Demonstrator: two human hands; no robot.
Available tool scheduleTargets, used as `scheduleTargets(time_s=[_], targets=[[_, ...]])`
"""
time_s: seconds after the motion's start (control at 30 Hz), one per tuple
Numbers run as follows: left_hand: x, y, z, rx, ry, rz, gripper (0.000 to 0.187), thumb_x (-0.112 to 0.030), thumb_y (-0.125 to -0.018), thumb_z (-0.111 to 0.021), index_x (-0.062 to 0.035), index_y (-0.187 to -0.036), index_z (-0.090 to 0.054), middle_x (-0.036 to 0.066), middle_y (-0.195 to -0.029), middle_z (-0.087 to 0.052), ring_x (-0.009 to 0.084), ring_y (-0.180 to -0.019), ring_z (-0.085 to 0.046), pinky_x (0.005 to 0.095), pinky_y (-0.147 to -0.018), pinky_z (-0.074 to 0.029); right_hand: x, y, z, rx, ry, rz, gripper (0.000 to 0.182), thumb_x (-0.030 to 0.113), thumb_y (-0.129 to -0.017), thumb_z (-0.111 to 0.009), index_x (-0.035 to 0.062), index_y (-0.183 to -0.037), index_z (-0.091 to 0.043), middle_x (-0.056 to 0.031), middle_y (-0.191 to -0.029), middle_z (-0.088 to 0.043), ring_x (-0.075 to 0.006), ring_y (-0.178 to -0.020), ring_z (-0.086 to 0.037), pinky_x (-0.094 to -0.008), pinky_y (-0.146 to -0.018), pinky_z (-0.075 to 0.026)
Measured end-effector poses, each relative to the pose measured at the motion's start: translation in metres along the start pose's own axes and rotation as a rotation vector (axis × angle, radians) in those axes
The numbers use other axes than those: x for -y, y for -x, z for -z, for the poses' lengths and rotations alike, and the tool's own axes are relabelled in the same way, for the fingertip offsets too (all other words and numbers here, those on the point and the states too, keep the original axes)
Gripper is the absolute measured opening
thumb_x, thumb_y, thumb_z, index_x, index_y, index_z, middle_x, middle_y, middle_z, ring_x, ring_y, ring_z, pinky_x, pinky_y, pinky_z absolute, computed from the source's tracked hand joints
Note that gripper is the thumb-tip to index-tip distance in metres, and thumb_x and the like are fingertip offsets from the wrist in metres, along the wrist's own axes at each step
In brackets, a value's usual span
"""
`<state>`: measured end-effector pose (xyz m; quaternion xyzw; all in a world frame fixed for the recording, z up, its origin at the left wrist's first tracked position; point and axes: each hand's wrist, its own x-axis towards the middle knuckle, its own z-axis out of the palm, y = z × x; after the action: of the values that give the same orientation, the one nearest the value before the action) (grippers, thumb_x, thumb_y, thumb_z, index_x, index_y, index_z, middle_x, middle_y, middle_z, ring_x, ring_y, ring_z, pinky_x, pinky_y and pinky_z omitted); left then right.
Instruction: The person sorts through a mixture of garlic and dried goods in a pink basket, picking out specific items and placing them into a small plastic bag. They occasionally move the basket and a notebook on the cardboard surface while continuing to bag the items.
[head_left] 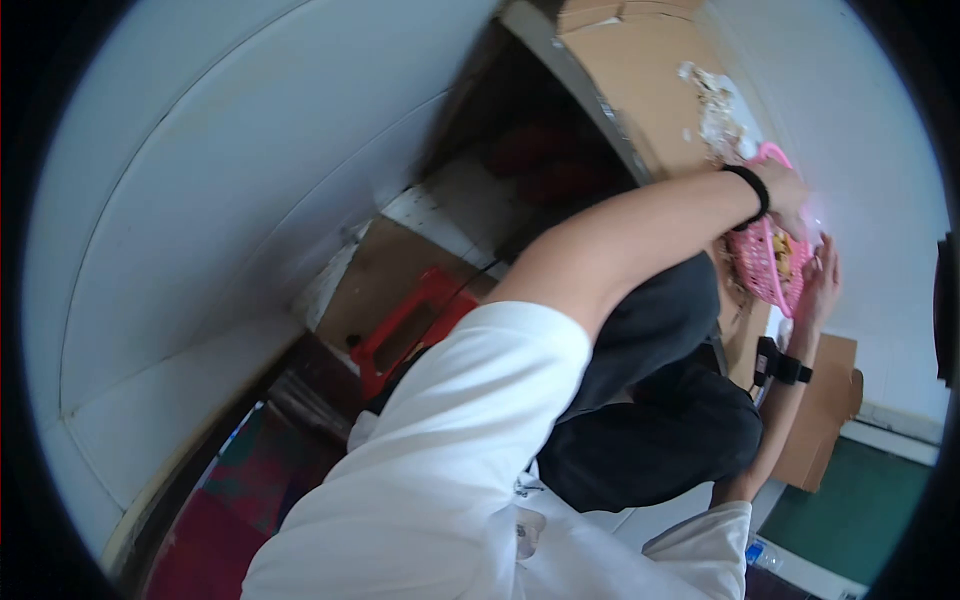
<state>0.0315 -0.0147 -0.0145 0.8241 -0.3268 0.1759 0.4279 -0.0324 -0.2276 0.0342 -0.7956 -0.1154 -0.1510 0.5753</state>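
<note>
A pink openwork plastic basket (762, 268) stands tilted at the right, with small yellowish-brown pieces (782, 255) inside. My left hand (785, 195), with a black band at the wrist, reaches over its upper part; those fingers point down and are mostly hidden. Along the basket's right side is my right hand (822, 280), its fingers stretched out and a black strapped device at its wrist. Something pale and see-through lies between the two hands, too blurred to make out.
Cardboard (660, 85) lies behind the basket, bearing whitish and brown scraps (718, 115). Another cardboard piece (825, 410) is at the lower right, near a green panel (850, 500). A red plastic stool (410, 325) stands at the left, beside a pale wall (230, 180).
</note>
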Motion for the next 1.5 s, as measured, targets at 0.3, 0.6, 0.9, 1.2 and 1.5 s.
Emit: scheduleTargets(time_s=[0.3,0.6,0.9,1.2,1.5], targets=[[0.005,0.007,0.006,0.01,0.02,-0.149,0.057,-0.062,-0.071,-0.072,-0.0109,-0.096,-0.074,0.018,-0.089,-0.072,0.0358,-0.087,-0.07,0.0463,-0.075,-0.054,-0.004,0.003,-0.011,0.017,0.05,0.071,0.027,0.016,-0.097,-0.067,0.0006,-0.119,-0.064,0.0022,-0.096,-0.063,-0.0016,-0.065,-0.046,-0.0175,-0.056,-0.035],[0.004,0.006,0.01,0.109,0.107,-0.222,0.062,-0.065,-0.07,-0.074,-0.0082,-0.095,-0.075,0.019,-0.087,-0.073,0.0346,-0.083,-0.071,0.0445,-0.074,-0.055,0.027,0.01,-0.025,-0.019,0.224,0.253,0.029,0.016,-0.099,-0.063,0.0006,-0.123,-0.063,-0.0065,-0.113,-0.07,-0.0016,-0.065,-0.052,-0.0193,-0.054,-0.04],[0.007,-0.002,-0.006,0.073,-0.102,-0.088,0.062,-0.067,-0.063,-0.077,-0.0159,-0.099,-0.078,0.014,-0.095,-0.075,0.0319,-0.09,-0.071,0.0447,-0.078,-0.055,0.008,0.008,-0.013,0.127,0.161,0.088,0.032,0.016,-0.102,-0.057,0.003,-0.131,-0.061,-0.001,-0.118,-0.067,0.0025,-0.058,-0.036,-0.0149,-0.049,-0.028],[0.007,-0.02,-0.013,0.151,-0.082,-0.05,0.069,-0.064,-0.062,-0.078,-0.0155,-0.111,-0.075,0.013,-0.107,-0.074,0.0314,-0.099,-0.07,0.0475,-0.081,-0.054,-0.008,-0.011,0.008,0.168,0.041,0.024,0.036,0.014,-0.104,-0.054,-0.0009,-0.136,-0.058,-0.0015,-0.127,-0.064,-0.0015,-0.067,-0.038,-0.0179,-0.059,-0.034],[0.003,-0.026,-0.018,0.157,-0.165,-0.012,0.069,-0.064,-0.063,-0.077,-0.016,-0.113,-0.075,0.01,-0.108,-0.074,0.0292,-0.103,-0.07,0.052,-0.084,-0.052,-0.007,-0.012,0.012,0.151,0.061,0.027,0.036,0.01,-0.102,-0.055,-0.0023,-0.136,-0.058,0.0035,-0.095,-0.06,-0.0023,-0.065,-0.036,-0.0188,-0.057,-0.03]])
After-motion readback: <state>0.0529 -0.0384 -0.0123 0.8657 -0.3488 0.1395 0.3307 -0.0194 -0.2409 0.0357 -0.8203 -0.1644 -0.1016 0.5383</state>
